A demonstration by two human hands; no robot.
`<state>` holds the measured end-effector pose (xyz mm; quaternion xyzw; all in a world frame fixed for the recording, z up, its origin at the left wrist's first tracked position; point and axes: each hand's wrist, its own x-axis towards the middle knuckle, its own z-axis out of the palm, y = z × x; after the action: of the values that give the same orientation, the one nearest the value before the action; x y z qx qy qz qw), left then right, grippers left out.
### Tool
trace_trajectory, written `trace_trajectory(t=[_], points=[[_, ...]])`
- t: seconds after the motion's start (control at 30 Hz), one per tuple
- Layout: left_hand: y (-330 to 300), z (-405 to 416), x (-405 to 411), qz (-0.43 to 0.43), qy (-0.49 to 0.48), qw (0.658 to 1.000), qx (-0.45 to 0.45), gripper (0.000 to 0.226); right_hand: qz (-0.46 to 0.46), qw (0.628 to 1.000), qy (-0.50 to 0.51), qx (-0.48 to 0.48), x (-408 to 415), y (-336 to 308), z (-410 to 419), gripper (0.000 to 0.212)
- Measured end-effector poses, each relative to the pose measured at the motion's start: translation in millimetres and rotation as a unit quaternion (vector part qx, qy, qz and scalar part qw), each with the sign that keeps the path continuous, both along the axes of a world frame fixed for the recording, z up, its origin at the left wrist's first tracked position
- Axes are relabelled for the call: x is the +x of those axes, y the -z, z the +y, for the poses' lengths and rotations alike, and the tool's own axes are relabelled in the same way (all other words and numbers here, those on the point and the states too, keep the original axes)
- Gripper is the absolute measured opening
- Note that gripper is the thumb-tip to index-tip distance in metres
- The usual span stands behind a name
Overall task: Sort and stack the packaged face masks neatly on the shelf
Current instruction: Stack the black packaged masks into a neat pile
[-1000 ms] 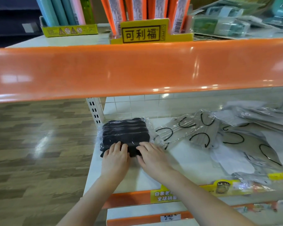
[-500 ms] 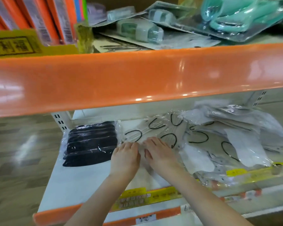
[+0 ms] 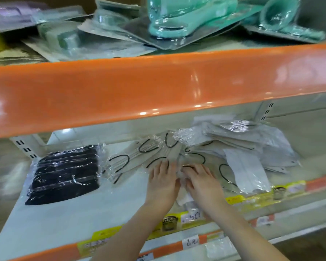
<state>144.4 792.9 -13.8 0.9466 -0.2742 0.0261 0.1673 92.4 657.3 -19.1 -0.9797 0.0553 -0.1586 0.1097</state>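
While your left hand (image 3: 163,182) and right hand (image 3: 202,182) lie flat, fingers straight, side by side on the grey mask packets (image 3: 158,153), the loose heap runs rightward, nearer your right; the black stack (image 3: 64,172) sits left on the shelf (image 3: 73,213).

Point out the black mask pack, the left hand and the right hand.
black mask pack (image 3: 64,173), head view, middle of the wrapped stack.
left hand (image 3: 163,182), head view, back of the hand.
right hand (image 3: 203,183), head view, back of the hand.
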Motion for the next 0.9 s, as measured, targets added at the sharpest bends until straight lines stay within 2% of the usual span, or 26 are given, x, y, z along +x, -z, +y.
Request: trace_trajectory(t=[0.13,0.27,0.33,0.57,0.63,0.7,0.73,0.8,0.9], points=[[8.4,-21.0,9.9,0.065,-0.024,0.997,0.039,0.062,0.007,1.0,0.009,-0.027,-5.6,-0.9,-18.3,0.03],[12.1,-23.4,14.8,0.028,-0.044,0.999,0.01,0.049,-0.002,0.999,0.002,-0.04,-5.3,0.8,-33.5,0.031],[14.4,-17.3,20.1,0.007,-0.048,0.998,0.029,0.041,-0.013,0.999,0.006,-0.048,-3.9,1.1,-38.4,0.031],[8.3,-10.9,19.0,-0.014,-0.067,0.997,0.04,0.04,-0.087,0.996,0.004,-0.033,3.7,3.6,-49.4,0.037],[6.1,-16.1,10.9,0.005,-0.046,0.999,0.029,0.044,-0.091,0.995,0.015,-0.031,7.9,6.4,-52.8,0.03],[1.6,-26.3,-0.9,0.008,0.016,1.0,0.0,0.038,-0.077,0.996,0.023,-0.035,11.8,8.8,-56.6,0.021],[-0.4,-32.4,-4.8,0.008,0.049,0.999,-0.011,0.038,-0.063,0.997,0.023,-0.026,13.3,8.4,-58.1,0.028],[-4.5,-47.0,-10.7,0.018,0.095,0.995,0.001,0.055,-0.047,0.999,0.019,0.015,14.7,6.1,-61.7,0.037],[-3.7,-64.8,-12.2,0.077,0.081,0.993,0.036,0.05,-0.046,0.995,0.024,0.088,14.1,0.5,-65.5,0.024]])
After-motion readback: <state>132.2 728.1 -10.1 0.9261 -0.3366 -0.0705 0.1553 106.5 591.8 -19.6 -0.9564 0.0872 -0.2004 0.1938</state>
